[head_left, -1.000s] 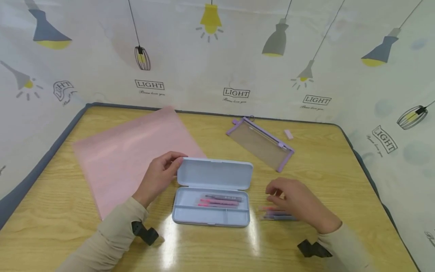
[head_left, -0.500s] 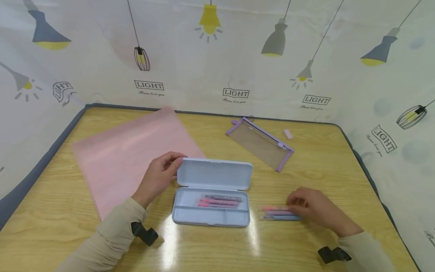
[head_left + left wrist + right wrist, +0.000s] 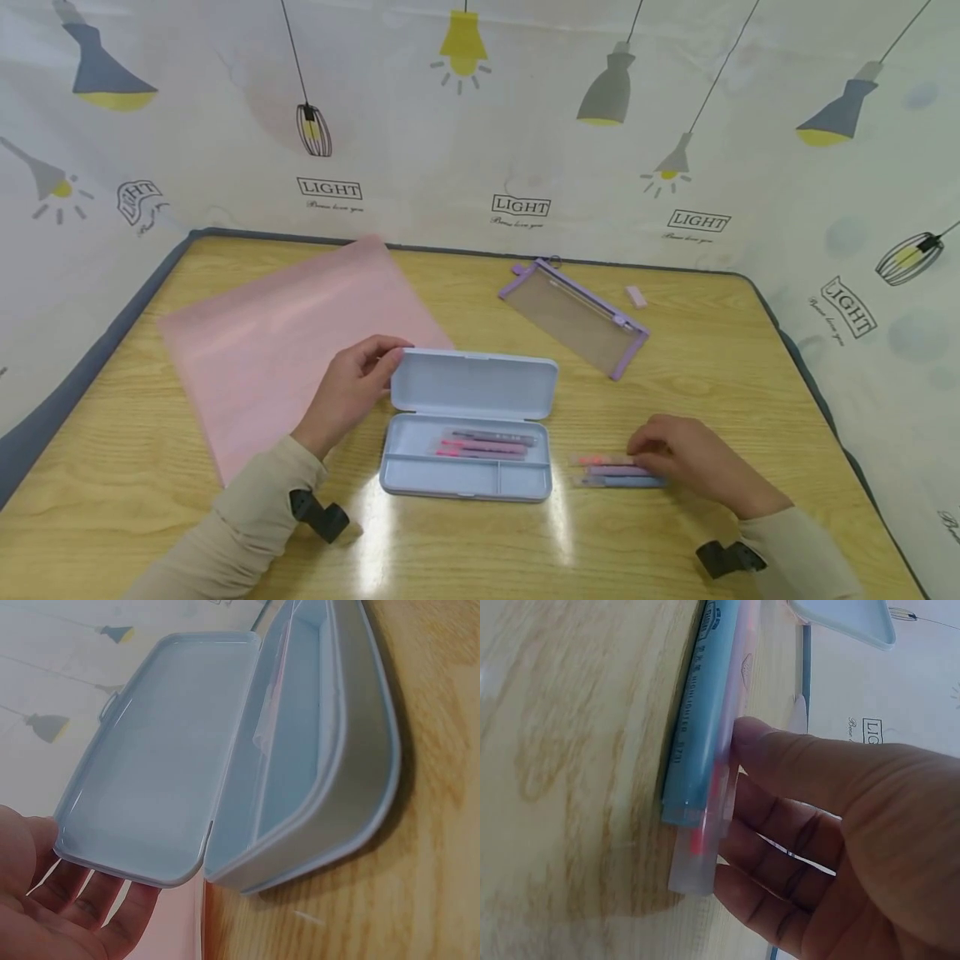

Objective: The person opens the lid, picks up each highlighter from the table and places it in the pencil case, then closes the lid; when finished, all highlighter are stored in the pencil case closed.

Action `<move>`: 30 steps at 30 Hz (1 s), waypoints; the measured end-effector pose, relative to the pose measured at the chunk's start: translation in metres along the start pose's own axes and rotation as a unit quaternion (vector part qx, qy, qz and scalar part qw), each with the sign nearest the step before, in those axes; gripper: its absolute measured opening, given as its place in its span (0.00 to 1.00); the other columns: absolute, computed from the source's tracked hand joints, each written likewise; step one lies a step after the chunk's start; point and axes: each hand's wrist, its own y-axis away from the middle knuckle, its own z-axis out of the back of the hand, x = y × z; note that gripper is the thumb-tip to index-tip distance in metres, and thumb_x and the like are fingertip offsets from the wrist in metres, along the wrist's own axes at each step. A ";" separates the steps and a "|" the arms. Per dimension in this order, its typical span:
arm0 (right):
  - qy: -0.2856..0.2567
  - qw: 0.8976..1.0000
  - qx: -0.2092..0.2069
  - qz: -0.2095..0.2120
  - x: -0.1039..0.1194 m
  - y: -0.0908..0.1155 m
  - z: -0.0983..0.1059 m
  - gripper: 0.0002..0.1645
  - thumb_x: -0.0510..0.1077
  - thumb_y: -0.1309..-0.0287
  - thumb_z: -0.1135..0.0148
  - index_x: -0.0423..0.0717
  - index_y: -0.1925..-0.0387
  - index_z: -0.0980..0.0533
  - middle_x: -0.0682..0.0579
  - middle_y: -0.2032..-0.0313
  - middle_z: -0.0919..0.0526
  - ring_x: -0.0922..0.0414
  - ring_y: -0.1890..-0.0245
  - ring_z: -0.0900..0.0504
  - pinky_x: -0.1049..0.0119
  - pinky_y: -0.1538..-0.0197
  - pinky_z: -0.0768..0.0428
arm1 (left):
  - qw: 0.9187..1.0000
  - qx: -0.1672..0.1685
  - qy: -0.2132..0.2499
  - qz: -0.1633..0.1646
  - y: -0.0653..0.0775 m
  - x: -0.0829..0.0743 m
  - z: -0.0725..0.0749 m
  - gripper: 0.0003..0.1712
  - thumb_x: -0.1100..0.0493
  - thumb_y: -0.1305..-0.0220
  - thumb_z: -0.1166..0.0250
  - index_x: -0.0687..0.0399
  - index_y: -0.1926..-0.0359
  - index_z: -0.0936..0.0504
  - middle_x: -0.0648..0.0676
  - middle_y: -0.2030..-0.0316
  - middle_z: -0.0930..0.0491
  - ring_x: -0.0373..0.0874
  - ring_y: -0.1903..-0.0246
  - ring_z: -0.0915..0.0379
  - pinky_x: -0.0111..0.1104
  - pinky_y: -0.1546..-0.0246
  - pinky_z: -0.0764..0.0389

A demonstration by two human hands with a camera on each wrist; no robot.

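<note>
A pale blue pencil case (image 3: 442, 479) lies with its lid (image 3: 474, 387) raised in the middle of the table. My left hand (image 3: 352, 383) grips the lid's left corner, thumb inside and fingers behind. Several pens (image 3: 487, 446), pink and grey, lie in the case's back compartment. To the right of the case, a blue highlighter (image 3: 630, 482), a purple one (image 3: 615, 471) and a pink-orange one (image 3: 596, 460) lie side by side. My right hand (image 3: 693, 458) pinches the farthest, pink-orange highlighter near its right end; in the right wrist view its fingers are partly hidden behind the pens.
A translucent pencil pouch (image 3: 570, 321) with purple edging lies behind the case. Near it is a small pink eraser (image 3: 636, 297). A pink sheet (image 3: 300, 342) covers the left back of the table. A lamp-printed curtain (image 3: 420, 142) surrounds the table's edge.
My right hand has moved right and down from above the highlighters to their right end, then stayed nearly still. My left hand keeps its hold on the lid.
</note>
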 end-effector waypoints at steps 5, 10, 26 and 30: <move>0.020 1.000 -0.003 0.000 0.003 -0.002 0.000 0.04 0.41 0.41 0.32 0.56 0.65 0.17 0.64 0.67 0.18 0.69 0.66 0.21 0.69 0.64 0.19 | 1.000 -0.001 -0.001 0.001 0.000 0.000 0.000 0.18 0.45 0.26 0.45 0.49 0.47 0.21 0.54 0.52 0.18 0.48 0.53 0.19 0.37 0.58 0.13; 0.025 0.999 -0.032 0.000 0.021 -0.003 0.005 0.05 0.42 0.38 0.34 0.57 0.63 0.19 0.65 0.64 0.18 0.66 0.63 0.18 0.67 0.61 0.17 | 1.000 -0.003 -0.005 0.002 -0.001 0.000 0.000 0.18 0.45 0.26 0.46 0.49 0.46 0.21 0.54 0.51 0.18 0.48 0.53 0.19 0.37 0.58 0.13; 0.087 0.978 -0.107 0.159 0.114 -0.065 -0.022 0.03 0.37 0.39 0.34 0.47 0.66 0.20 0.58 0.67 0.21 0.65 0.68 0.22 0.69 0.62 0.18 | 1.000 -0.006 -0.010 0.008 -0.002 0.001 0.000 0.19 0.45 0.26 0.45 0.50 0.46 0.21 0.55 0.51 0.18 0.49 0.54 0.18 0.38 0.56 0.13; 0.098 0.974 -0.118 0.169 0.121 -0.075 -0.033 0.05 0.36 0.41 0.33 0.48 0.69 0.21 0.57 0.69 0.23 0.63 0.68 0.22 0.69 0.64 0.18 | 1.000 -0.004 -0.007 0.004 -0.002 0.001 -0.001 0.20 0.45 0.26 0.45 0.52 0.45 0.21 0.57 0.51 0.17 0.49 0.54 0.18 0.39 0.56 0.13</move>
